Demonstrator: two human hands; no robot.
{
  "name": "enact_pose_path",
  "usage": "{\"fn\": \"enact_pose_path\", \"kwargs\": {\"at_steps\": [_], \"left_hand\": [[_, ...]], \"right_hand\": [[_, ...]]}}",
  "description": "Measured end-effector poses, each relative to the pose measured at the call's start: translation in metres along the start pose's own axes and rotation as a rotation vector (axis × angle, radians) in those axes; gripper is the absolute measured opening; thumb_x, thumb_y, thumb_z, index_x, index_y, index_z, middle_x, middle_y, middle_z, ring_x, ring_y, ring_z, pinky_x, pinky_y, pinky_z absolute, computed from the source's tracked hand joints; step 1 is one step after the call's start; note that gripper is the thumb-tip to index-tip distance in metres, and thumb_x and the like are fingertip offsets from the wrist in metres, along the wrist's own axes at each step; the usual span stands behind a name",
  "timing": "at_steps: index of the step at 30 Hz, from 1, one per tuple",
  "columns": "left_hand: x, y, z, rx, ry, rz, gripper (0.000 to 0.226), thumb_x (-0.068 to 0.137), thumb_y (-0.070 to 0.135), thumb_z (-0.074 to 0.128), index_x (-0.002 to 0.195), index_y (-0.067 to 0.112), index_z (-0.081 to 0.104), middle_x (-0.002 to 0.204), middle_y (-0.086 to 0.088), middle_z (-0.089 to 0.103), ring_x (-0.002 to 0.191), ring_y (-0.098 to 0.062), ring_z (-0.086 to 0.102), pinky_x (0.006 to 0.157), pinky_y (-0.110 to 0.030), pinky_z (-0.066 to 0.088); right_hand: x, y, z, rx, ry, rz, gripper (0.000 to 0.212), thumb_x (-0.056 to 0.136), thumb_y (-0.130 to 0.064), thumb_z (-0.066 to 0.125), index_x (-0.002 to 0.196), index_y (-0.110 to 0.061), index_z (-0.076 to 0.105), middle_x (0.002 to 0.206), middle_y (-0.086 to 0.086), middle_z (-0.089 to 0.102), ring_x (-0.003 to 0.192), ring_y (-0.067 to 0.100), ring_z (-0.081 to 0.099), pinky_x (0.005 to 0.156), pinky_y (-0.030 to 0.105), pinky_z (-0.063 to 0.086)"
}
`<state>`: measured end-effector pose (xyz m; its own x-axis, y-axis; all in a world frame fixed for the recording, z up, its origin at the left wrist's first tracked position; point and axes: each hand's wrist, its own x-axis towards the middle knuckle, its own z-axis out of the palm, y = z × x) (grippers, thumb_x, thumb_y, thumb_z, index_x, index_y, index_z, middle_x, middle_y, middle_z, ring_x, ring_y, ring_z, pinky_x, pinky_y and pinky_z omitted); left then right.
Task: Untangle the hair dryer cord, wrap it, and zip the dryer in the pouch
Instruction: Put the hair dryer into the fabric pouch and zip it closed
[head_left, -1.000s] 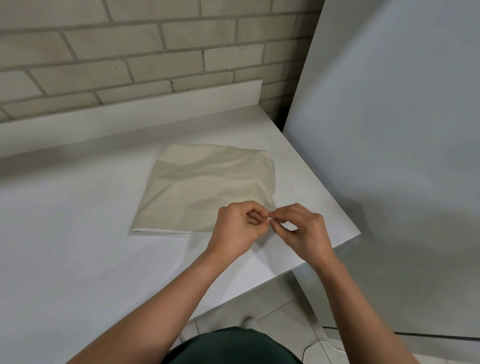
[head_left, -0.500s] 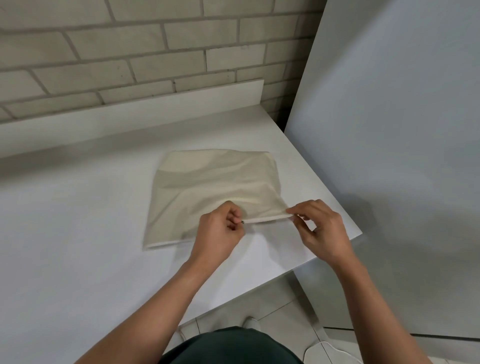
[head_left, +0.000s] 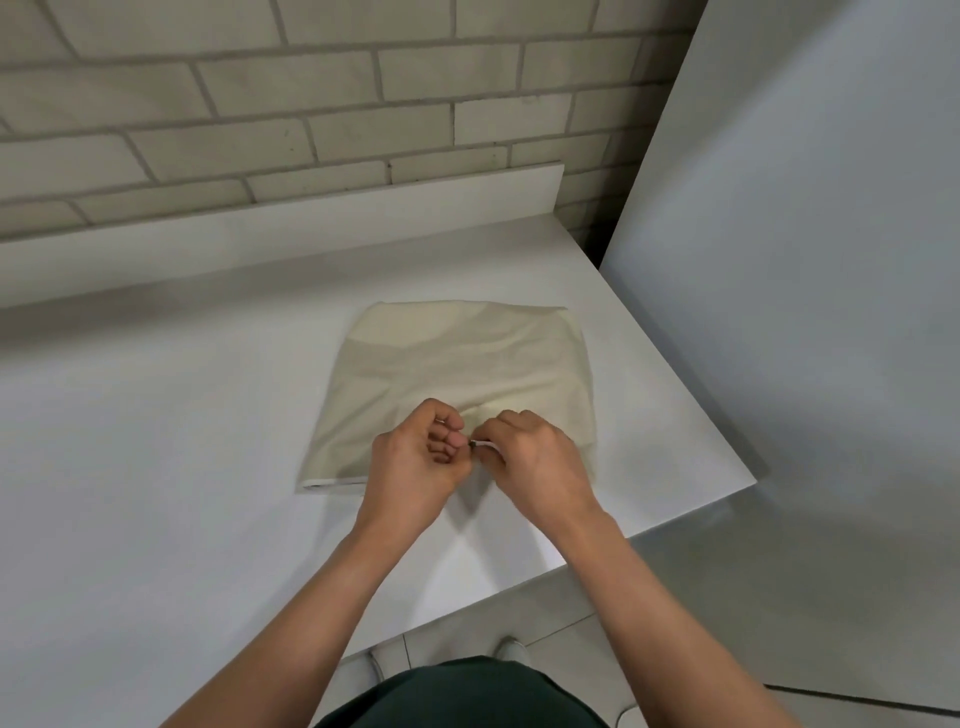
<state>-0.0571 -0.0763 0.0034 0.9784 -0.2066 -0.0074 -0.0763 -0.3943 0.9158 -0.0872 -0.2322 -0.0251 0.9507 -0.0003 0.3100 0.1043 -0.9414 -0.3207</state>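
While hands pinch its near edge — pouch (head_left: 457, 374) lies flat.

One cream fabric pouch (head_left: 457, 379) lies on one white surface (head_left: 156, 467). Two hands are in view, the left hand (head_left: 415, 467) and the right hand (head_left: 535, 462). One small zipper pull (head_left: 475, 443) shows between them.

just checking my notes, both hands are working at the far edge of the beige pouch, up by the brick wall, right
Not quite. In the head view the left hand and right hand meet at the near edge of the beige pouch, the side closest to the person, pinching a small dark piece there, probably the zipper pull. The brick wall is beyond the pouch's opposite edge.
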Motion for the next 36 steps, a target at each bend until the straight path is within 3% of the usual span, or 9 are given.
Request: {"fn": "enact_pose_path", "kwargs": {"at_steps": [7, 10, 13, 17, 22, 24, 27, 32, 36], "left_hand": [[0.004, -0.024, -0.033, 0.045, 0.128, -0.042, 0.03, 0.078, -0.004, 0.074, 0.084, 0.024, 0.064, 0.077, 0.011, 0.068, 0.068, -0.011, 0.065, 0.069, -0.022, 0.056], [0.005, -0.028, -0.051, 0.009, 0.225, -0.034, 0.027, 0.08, -0.002, 0.075, 0.086, 0.023, 0.065, 0.081, 0.007, 0.07, 0.072, -0.011, 0.067, 0.074, -0.021, 0.057], [0.006, -0.024, -0.057, -0.024, 0.238, -0.004, 0.029, 0.082, -0.001, 0.076, 0.088, 0.025, 0.065, 0.082, 0.008, 0.071, 0.078, -0.01, 0.07, 0.077, -0.016, 0.056], [0.009, -0.017, -0.06, -0.08, 0.193, 0.04, 0.032, 0.081, 0.0, 0.078, 0.09, 0.027, 0.066, 0.085, 0.012, 0.073, 0.082, -0.012, 0.072, 0.079, -0.018, 0.056], [0.011, -0.025, -0.07, -0.047, 0.162, 0.043, 0.032, 0.08, 0.001, 0.08, 0.093, 0.027, 0.066, 0.084, 0.013, 0.072, 0.08, -0.011, 0.072, 0.079, -0.02, 0.058], [0.01, -0.032, -0.077, -0.032, 0.168, 0.014, 0.031, 0.082, 0.002, 0.079, 0.093, 0.027, 0.066, 0.085, 0.014, 0.072, 0.078, -0.012, 0.071, 0.078, -0.02, 0.058], [0.014, -0.046, -0.095, 0.009, 0.235, -0.018, 0.029, 0.083, 0.002, 0.077, 0.092, 0.027, 0.066, 0.085, 0.012, 0.072, 0.078, -0.011, 0.071, 0.08, -0.022, 0.058], [0.018, -0.056, -0.114, 0.028, 0.354, 0.037, 0.026, 0.084, -0.001, 0.076, 0.094, 0.021, 0.066, 0.089, 0.006, 0.072, 0.082, -0.007, 0.07, 0.079, -0.01, 0.054], [0.018, -0.059, -0.117, -0.005, 0.461, 0.04, 0.028, 0.084, 0.0, 0.076, 0.093, 0.023, 0.065, 0.091, 0.005, 0.072, 0.083, -0.007, 0.07, 0.083, -0.016, 0.055]], "right_hand": [[0.0, 0.021, -0.005, 0.068, 0.065, 0.038, 0.01, 0.091, -0.027, 0.072, 0.09, -0.019, 0.077, 0.08, -0.005, 0.071, 0.072, 0.023, 0.069, 0.053, 0.036, 0.055], [-0.002, 0.028, -0.015, -0.007, -0.094, 0.128, 0.012, 0.093, -0.035, 0.073, 0.09, -0.024, 0.076, 0.085, -0.007, 0.071, 0.079, 0.022, 0.068, 0.059, 0.032, 0.05], [-0.003, 0.014, -0.008, -0.05, -0.251, 0.069, 0.022, 0.092, -0.037, 0.073, 0.106, -0.021, 0.075, 0.108, -0.004, 0.07, 0.096, 0.027, 0.063, 0.076, 0.039, 0.055], [0.006, -0.032, 0.014, 0.043, -0.121, -0.066, 0.053, 0.086, -0.042, 0.074, 0.133, -0.022, 0.062, 0.123, -0.003, 0.062, 0.106, 0.023, 0.058, 0.086, 0.037, 0.051], [0.032, -0.046, 0.031, -0.018, 0.03, -0.109, 0.027, 0.098, -0.036, 0.05, 0.103, -0.025, 0.074, 0.088, -0.008, 0.067, 0.079, 0.021, 0.065, 0.069, 0.035, 0.046], [0.035, -0.041, 0.033, -0.058, 0.039, -0.138, 0.015, 0.096, -0.03, 0.06, 0.096, -0.026, 0.075, 0.083, -0.009, 0.066, 0.075, 0.021, 0.065, 0.066, 0.035, 0.046], [0.038, -0.033, 0.025, -0.035, 0.049, -0.12, 0.007, 0.09, -0.024, 0.075, 0.097, -0.026, 0.075, 0.082, -0.009, 0.067, 0.075, 0.021, 0.065, 0.065, 0.033, 0.047], [0.041, -0.04, 0.015, 0.02, 0.015, -0.102, 0.009, 0.098, -0.03, 0.067, 0.102, -0.026, 0.074, 0.089, -0.008, 0.068, 0.079, 0.022, 0.067, 0.069, 0.035, 0.048], [0.041, -0.044, 0.017, 0.041, -0.007, -0.072, 0.016, 0.102, -0.033, 0.059, 0.104, -0.024, 0.072, 0.093, -0.007, 0.068, 0.08, 0.023, 0.068, 0.07, 0.038, 0.051]]}}
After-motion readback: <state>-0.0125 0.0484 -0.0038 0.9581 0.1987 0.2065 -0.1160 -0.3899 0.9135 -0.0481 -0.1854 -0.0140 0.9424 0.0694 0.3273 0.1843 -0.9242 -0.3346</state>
